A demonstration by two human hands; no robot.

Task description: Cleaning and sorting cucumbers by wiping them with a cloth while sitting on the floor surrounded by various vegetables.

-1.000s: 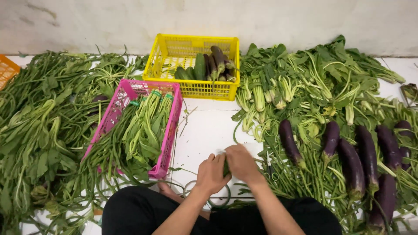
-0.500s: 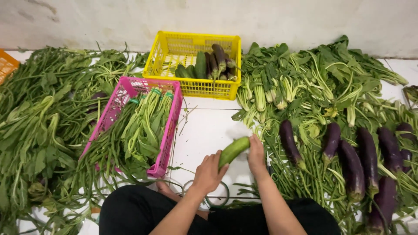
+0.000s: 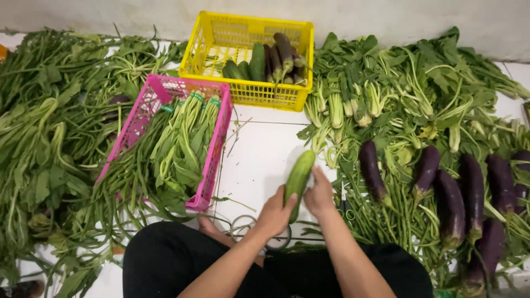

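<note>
Both hands, left hand [image 3: 274, 212] and right hand [image 3: 320, 193], have their fingers closed around one green cucumber [image 3: 298, 175], holding it tilted clear of the white floor [image 3: 259, 149] for handling.

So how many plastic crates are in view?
2. A yellow crate sits at the top centre, holding cucumbers and eggplants; a pink crate lies left of the hands, filled with greens. Others may be hidden.

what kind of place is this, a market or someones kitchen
Likely a market stall or produce sorting spot on a tiled floor, not a kitchen. Leafy greens lie in bulk heaps, a row of purple eggplants rests on more greens, and a yellow crate holds sorted vegetables. Both hands grip a cucumber.
</note>
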